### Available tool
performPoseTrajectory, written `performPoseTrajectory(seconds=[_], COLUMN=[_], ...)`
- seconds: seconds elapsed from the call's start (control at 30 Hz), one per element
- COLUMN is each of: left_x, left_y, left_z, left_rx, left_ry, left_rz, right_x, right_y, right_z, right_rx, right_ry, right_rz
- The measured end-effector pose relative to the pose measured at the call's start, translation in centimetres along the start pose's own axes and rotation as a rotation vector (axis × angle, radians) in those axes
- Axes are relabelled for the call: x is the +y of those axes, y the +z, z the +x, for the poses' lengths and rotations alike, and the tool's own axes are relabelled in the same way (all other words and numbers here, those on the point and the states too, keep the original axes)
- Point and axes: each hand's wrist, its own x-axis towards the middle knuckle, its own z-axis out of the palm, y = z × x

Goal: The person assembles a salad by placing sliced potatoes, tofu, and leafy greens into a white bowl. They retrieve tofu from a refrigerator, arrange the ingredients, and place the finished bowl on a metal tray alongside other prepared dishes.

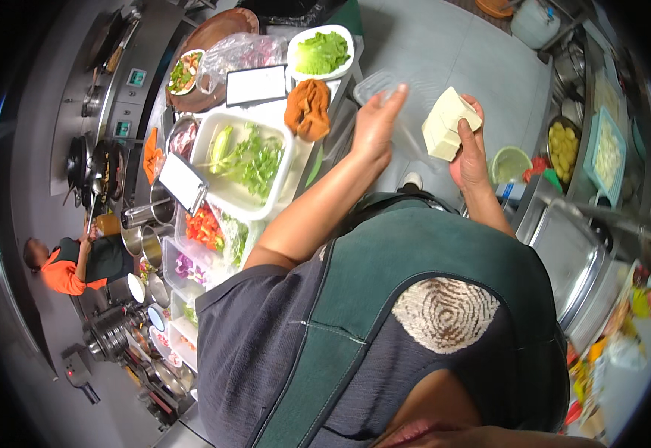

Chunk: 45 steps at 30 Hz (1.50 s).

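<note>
My right hand (469, 151) holds pale tofu (448, 126) over the floor, thumb on the near face and fingers around its far side. The tofu has a stepped outline; I cannot tell whether it is one piece or several. To its left, a clear plastic container (374, 84) is in my left hand (375, 126), thumb extended and fingers mostly hidden. Blur hides much of the container's lower part. Nearest my left arm on the worktable is a white tub (285, 193) with leafy greens (252, 159). A crumpled orange cloth (307, 109) lies beyond the tub.
A white dish of lettuce (322, 53) and a round wooden board (227, 25) are at the table's far end. Clear tubs of cut peppers (205, 227) line the near side. At left a co-worker (73, 269) stands by woks. Right-hand shelving holds a potato bowl (563, 145).
</note>
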Motion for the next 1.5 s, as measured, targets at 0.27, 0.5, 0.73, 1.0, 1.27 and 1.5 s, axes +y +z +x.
performPoseTrajectory(seconds=[0.27, 0.5, 0.73, 1.0, 1.27, 1.5], left_x=[2.1, 6.0, 10.0, 9.7, 7.2, 10.1], left_y=[-1.8, 0.5, 2.6, 0.3, 1.1, 3.0], left_z=[12.3, 24.7, 37.7, 42.0, 42.8, 47.7], left_rx=[0.121, 0.036, 0.125, 0.424, 0.709, 0.926], left_ry=[-0.224, -0.101, -0.026, 0.048, 0.055, 0.294], left_rz=[-0.497, -0.798, -0.814, -0.788, -0.887, -1.059], right_x=[-4.7, -4.8, -7.0, -3.7, 1.5, 2.7], right_y=[-0.7, -2.3, -5.2, -5.5, -2.5, 1.4], right_z=[16.4, 30.9, 41.7, 50.5, 63.6, 76.2], right_rx=[-0.322, -0.549, -0.462, -0.301, -0.471, -0.706], right_ry=[0.456, 0.472, 0.471, 0.706, 0.966, 1.131], right_rz=[0.478, 0.579, 0.426, 0.259, 0.144, 0.147])
